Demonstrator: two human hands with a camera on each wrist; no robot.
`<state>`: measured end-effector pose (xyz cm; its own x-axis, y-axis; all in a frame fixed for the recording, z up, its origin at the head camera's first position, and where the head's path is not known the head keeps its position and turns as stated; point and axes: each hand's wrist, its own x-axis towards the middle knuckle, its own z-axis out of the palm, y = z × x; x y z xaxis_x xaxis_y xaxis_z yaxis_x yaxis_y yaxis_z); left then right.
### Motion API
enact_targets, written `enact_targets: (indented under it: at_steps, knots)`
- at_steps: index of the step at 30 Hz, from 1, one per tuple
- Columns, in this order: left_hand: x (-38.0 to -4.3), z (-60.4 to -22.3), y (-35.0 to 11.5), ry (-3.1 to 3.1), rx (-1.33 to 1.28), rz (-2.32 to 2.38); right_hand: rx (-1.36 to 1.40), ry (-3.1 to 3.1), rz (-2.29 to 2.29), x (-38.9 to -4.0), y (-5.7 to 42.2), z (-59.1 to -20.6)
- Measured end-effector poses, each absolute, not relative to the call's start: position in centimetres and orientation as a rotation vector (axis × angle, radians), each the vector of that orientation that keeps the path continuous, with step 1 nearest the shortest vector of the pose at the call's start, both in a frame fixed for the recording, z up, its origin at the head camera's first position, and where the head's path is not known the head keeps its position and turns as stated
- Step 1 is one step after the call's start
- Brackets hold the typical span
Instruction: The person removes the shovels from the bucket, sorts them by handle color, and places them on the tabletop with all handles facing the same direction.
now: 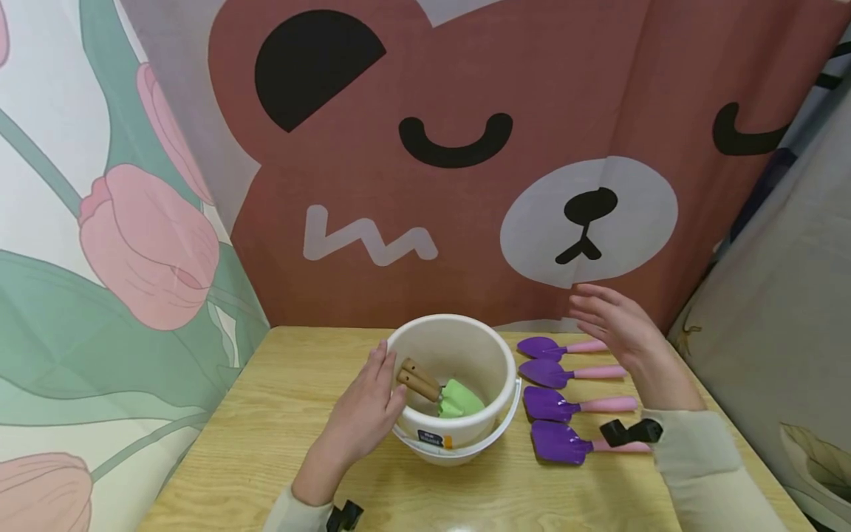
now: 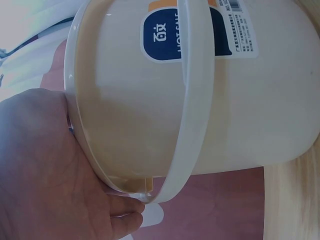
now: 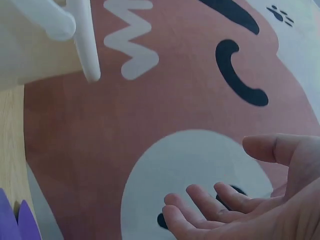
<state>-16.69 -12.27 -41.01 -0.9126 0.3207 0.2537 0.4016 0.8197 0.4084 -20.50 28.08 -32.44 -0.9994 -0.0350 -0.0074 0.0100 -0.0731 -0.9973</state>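
Note:
A white bucket (image 1: 459,355) stands upright on the table, its handle folded down at the front and right. Inside lie small hand shovels (image 1: 462,403) with light green blades and brown handles. At the bucket's left side my left hand (image 1: 366,406) rests against the rim, fingers fairly straight; the bucket handle (image 2: 197,100) curves across the left wrist view. My right hand (image 1: 618,325) is raised with nothing in it, its fingers spread and relaxed. Below and left of it, several purple shovels (image 1: 558,442) with pink handles lie in a column right of the bucket.
The wooden table (image 1: 266,414) backs onto a hanging cloth (image 1: 372,170) printed with a brown bear. A tulip-print cloth (image 1: 146,244) hangs on the left and a pale cloth (image 1: 784,310) on the right.

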Motion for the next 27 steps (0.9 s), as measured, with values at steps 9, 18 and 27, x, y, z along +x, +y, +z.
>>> enact_targets:
  at_steps: [9,18,27]
  knots:
    - [-16.7,-40.9,-12.2,-2.836,-0.564,-0.683,-0.048,2.297,-2.108,-20.2,25.9,-31.1]
    - [-16.7,-40.8,-12.3,-2.841,-0.563,-0.685,-0.109,2.349,-1.988,-20.5,23.6,-30.3]
    - [-16.7,-41.0,-12.4,-2.849,-0.564,-0.688,-0.182,2.355,-1.937,-20.8,22.1,-29.8]
